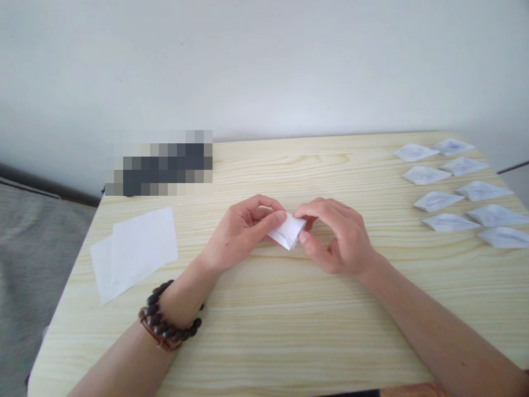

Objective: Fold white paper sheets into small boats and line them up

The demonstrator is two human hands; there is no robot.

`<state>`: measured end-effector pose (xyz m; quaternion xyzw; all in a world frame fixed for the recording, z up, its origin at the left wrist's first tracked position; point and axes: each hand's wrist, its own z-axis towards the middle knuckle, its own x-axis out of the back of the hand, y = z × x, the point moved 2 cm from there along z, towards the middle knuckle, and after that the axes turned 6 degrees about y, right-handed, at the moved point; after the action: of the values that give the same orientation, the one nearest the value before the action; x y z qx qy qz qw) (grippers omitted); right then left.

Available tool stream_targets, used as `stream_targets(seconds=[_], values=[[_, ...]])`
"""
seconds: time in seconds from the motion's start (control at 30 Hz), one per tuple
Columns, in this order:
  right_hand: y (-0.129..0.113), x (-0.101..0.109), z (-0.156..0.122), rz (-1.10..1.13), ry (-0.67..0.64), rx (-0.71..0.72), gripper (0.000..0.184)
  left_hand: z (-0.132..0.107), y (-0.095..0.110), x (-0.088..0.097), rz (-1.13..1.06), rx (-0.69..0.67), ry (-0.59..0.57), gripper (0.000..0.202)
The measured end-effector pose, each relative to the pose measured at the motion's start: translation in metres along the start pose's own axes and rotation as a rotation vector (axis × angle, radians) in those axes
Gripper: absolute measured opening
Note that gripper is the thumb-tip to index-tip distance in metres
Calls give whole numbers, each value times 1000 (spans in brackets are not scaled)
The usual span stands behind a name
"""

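A small folded piece of white paper [291, 227] is held just above the middle of the wooden table. My left hand [248, 229] pinches its left part, thumb on top and the fingers curled behind. At the right edge of the paper, the thumb and forefinger of my right hand [336, 234] grip the layers, which stand slightly apart there. The lower corner of the paper points toward me. My fingers hide its left end.
Two overlapping white paper sheets [144, 251] lie at the left. Several folded paper boats [438, 201] stand in two columns at the right. A dark, pixelated object [165, 168] is at the back left of the table [264, 331]. Behind rises a white wall [289, 66].
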<state>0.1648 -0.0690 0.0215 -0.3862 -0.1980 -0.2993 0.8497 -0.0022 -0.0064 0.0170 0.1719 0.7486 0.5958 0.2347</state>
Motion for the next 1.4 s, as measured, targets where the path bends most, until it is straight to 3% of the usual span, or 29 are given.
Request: stream_targets(seconds=[0.23,0.57,0.97,1.4], values=[[2,1,1,30,19,-125,5,-2,-3,-2,20,-76,84,21],[4,-2,-1,34,23,-111,7,-3,-6,-3,17,-110,109,19],[7,-3,1,171,-63,-198,8,-4,-10,-4,96,-176,136,15],[7,-3,1,84,8,-130,6,-3,-8,1,220,-258,188,21]])
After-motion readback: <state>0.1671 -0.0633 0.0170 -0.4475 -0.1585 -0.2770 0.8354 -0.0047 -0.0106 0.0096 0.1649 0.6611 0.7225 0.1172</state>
